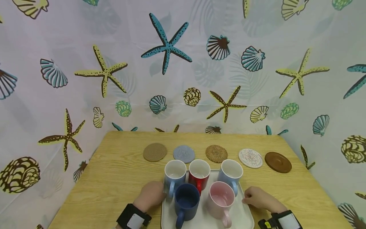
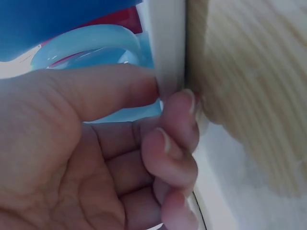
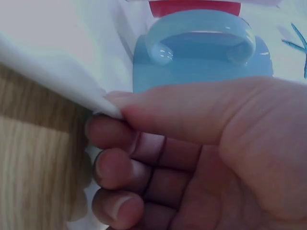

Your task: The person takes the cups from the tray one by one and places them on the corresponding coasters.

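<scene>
A white tray [image 1: 206,219] carries several mugs: a light blue mug [image 1: 175,173] at back left, a red mug [image 1: 199,173], another light blue mug [image 1: 230,171] at back right, a dark blue mug [image 1: 187,202] and a pink mug [image 1: 220,199] in front. My left hand [image 1: 152,194] pinches the tray's left rim, thumb on the inside and curled fingers outside, as the left wrist view shows. On the opposite side my right hand [image 1: 261,199] pinches the right rim between thumb and curled fingers. In the right wrist view a light blue mug [image 3: 201,72] stands just beyond the thumb.
Behind the tray, round coasters lie in a row on the wooden table [image 1: 114,178]: a tan coaster [image 1: 155,152], a grey-blue one [image 1: 184,154], a woven brown one [image 1: 216,153], a speckled white one [image 1: 250,158] and a dark brown wooden one [image 1: 278,162]. A patterned curtain [image 1: 183,79] surrounds the table.
</scene>
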`<state>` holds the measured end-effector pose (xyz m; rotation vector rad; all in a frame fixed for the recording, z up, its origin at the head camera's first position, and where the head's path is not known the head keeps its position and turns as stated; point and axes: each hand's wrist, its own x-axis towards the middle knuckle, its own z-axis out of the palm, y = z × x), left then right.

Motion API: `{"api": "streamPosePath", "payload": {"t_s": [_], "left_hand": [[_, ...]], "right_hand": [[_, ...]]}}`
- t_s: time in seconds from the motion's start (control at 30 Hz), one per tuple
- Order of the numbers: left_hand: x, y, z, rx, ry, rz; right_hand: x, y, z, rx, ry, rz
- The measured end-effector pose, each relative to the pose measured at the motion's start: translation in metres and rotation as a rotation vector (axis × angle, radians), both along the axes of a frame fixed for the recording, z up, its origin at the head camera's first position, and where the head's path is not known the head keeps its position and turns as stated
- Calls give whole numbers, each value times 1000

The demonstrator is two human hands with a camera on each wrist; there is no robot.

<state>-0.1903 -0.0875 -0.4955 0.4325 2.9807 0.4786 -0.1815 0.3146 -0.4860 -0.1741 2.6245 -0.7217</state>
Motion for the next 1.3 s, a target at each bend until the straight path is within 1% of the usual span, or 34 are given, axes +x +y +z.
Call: {"api": "streamPosePath", "payload": {"t_s": [0.13, 0.2, 0.33, 0.37, 0.43, 0.53, 0.6, 0.63, 0.7, 0.73, 0.83, 0.87, 0.97, 1.03, 1.1, 1.17, 1.23, 1.3], "left_hand": [[-2, 11, 0, 8, -3, -15], [-3, 16, -2, 23, -17, -21], [-3, 23, -4, 57, -21, -41], [-2, 24, -4, 63, -13, -44], [-1, 27, -4, 67, 32, -47], [3, 28, -6, 96, 107, -24], [5, 28, -6, 156, 139, -1], [6, 28, -5, 217, 133, 7], [8, 28, -4, 367, 90, 22], [8, 28, -2, 449, 50, 29], [9, 29, 1, 703, -117, 55], [10, 30, 1, 770, -174, 65], [11, 34, 1, 927, -329, 89], [12, 38, -2, 1004, -398, 98], [13, 43, -5, 1043, -424, 112], [15, 48, -8, 1069, -414, 134], [16, 51, -10, 1077, -385, 163], [18, 54, -13, 1068, -337, 181]], "right_hand": [[3, 10, 2, 37, -8, -49], [4, 15, 3, 39, -12, -53], [6, 25, 5, 35, -24, -61], [7, 26, 5, 34, -22, -57], [8, 29, 6, 26, -20, -51], [9, 32, 5, 9, -16, -39], [10, 33, 3, -2, -10, -29], [11, 33, 2, -4, -10, -31], [11, 33, 1, 1, -13, -43], [11, 33, 0, 7, -16, -51], [11, 33, 0, 30, -36, -90], [11, 33, 0, 35, -41, -98], [11, 33, -1, 35, -36, -101], [12, 33, -1, 27, -27, -94], [13, 33, -2, 19, -13, -88], [14, 32, -3, 18, -4, -86], [15, 32, -3, 21, -5, -92], [15, 31, -3, 26, -5, -102]]}}
